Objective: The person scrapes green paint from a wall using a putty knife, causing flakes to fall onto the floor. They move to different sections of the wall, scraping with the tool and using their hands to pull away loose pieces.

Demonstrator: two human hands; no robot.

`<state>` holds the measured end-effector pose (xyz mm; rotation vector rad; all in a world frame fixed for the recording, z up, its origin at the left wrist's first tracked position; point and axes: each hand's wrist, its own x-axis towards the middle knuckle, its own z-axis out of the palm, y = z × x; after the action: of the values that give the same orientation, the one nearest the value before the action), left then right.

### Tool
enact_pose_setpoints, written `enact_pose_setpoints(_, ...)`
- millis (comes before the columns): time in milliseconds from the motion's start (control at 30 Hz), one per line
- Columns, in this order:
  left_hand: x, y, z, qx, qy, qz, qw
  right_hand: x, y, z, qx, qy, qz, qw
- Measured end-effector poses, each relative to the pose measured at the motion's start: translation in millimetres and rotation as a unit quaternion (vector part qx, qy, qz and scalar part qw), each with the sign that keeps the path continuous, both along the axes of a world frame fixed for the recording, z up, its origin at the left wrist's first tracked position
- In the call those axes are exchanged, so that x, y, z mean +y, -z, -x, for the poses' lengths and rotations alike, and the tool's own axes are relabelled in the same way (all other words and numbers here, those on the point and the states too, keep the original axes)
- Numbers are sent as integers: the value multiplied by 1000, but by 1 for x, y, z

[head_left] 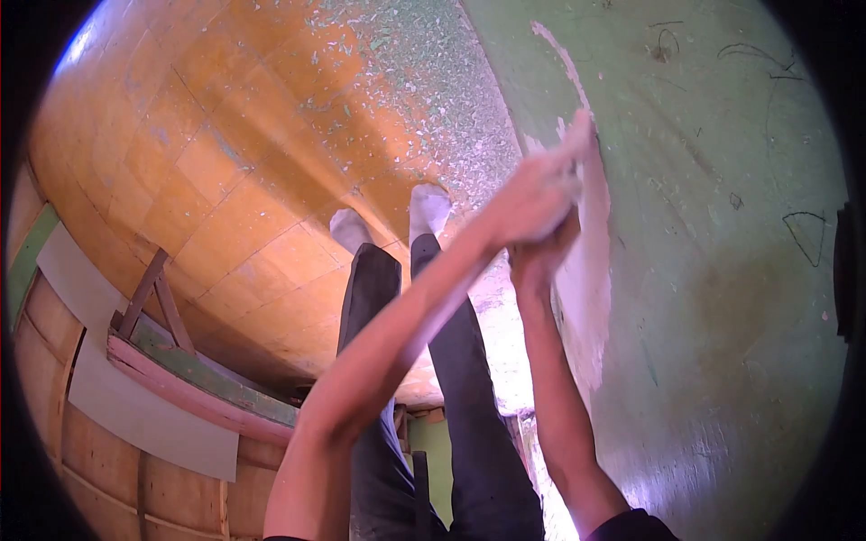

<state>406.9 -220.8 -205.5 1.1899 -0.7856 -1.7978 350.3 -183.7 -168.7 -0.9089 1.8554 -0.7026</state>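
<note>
My left hand (534,200) is up against the green wall (722,207), blurred, with its fingers closed. A pale, narrow shape points up from it along the scraped strip; whether it is a finger or a tool is unclear. Just below, my right hand (547,248) touches or overlaps the left one, its fingers curled and partly hidden. What the hands hold cannot be made out. Beside them runs a pale bare patch (591,298) where the green paint is off the wall.
Paint flakes (424,81) lie scattered along the wall's foot on the orange tiled floor (244,153). My feet in grey socks (428,209) stand near the flakes. A wooden bench (198,383) is at the lower left, beside wooden panelling (104,451).
</note>
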Motion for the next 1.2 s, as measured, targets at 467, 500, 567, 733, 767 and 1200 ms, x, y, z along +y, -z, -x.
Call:
enact_pose_setpoints(467, -26, 11, -24, 7, -30, -38, 999, -33, 18, 3, -86, -25, -75, 993)
enact_pose_setpoints(500, -33, 9, -32, 4, -32, -48, 998, -31, 15, -4, -81, -7, -75, 994)
enact_pose_setpoints(567, -14, 7, -12, -9, -50, -19, 999, -18, -9, -6, -64, 35, -76, 994)
enact_pose_setpoints(733, -27, 14, -19, 17, -54, -38, 998, -38, 3, -4, -59, -10, -83, 995)
enact_pose_setpoints(767, -35, 18, -31, 41, -48, -72, 995, -39, 17, -12, -76, -4, -76, 994)
enact_pose_setpoints(1200, -29, 2, -25, 32, -65, -36, 997, -36, -20, -14, -33, -17, -61, 997)
